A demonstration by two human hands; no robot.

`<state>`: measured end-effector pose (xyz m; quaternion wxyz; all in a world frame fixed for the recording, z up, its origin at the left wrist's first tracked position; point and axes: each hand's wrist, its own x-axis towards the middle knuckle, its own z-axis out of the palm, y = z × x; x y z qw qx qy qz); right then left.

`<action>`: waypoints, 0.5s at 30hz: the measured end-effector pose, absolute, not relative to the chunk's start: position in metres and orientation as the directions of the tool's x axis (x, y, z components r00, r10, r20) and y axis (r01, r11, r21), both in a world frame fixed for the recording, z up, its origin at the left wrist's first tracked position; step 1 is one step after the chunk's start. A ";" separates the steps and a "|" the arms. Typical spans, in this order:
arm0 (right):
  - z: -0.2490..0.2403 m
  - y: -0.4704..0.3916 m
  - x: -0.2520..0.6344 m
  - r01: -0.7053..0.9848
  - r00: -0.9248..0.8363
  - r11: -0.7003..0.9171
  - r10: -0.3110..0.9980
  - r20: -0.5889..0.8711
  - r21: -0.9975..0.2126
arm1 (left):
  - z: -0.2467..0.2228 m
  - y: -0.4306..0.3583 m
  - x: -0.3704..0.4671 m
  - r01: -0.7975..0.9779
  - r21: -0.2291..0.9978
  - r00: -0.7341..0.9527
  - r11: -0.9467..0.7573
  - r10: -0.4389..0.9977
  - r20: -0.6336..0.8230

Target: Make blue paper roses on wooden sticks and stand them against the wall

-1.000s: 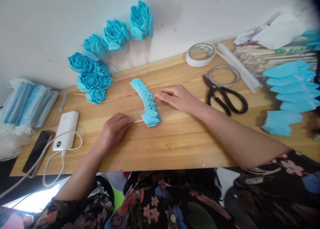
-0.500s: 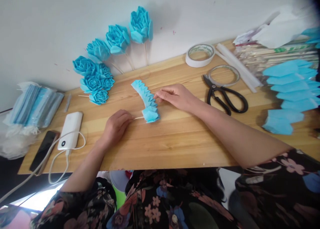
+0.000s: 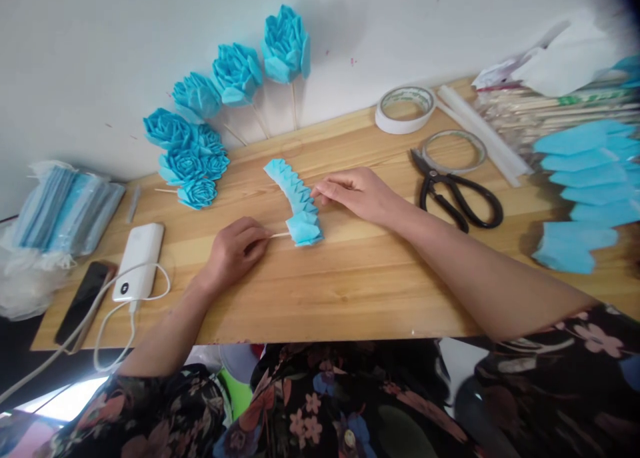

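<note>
A thin wooden stick (image 3: 280,235) is pinched in my left hand (image 3: 237,251), low over the table, with its far end at a light-blue flower piece (image 3: 304,229) of folded petals. From that piece a row of overlapping blue petals (image 3: 290,183) runs up and to the left, flat on the wood. My right hand (image 3: 355,193) has its thumb and forefinger closed together at the right edge of this petal strip. How much of the edge lies between those fingertips is hard to see. The stick's near end is hidden in my left hand.
Finished blue flowers (image 3: 237,75) on sticks lean against the wall. Black-handled pliers (image 3: 457,195), tape rolls (image 3: 405,111) and white glue sticks (image 3: 483,135) lie right, beside more blue petals (image 3: 590,171). Face masks (image 3: 65,208), a white power bank (image 3: 140,261) and a phone (image 3: 85,305) lie left.
The view has shifted slightly. Both hands keep almost the same places at the stick and the petal strip; nothing has been taken up or let go.
</note>
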<state>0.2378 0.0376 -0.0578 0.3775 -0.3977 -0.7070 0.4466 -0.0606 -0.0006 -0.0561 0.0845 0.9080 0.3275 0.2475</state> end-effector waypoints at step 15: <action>-0.055 0.036 0.241 0.243 -0.373 0.242 0.917 0.140 -0.939 | -0.040 0.021 -0.065 0.424 0.404 0.790 -0.810 0.549 0.271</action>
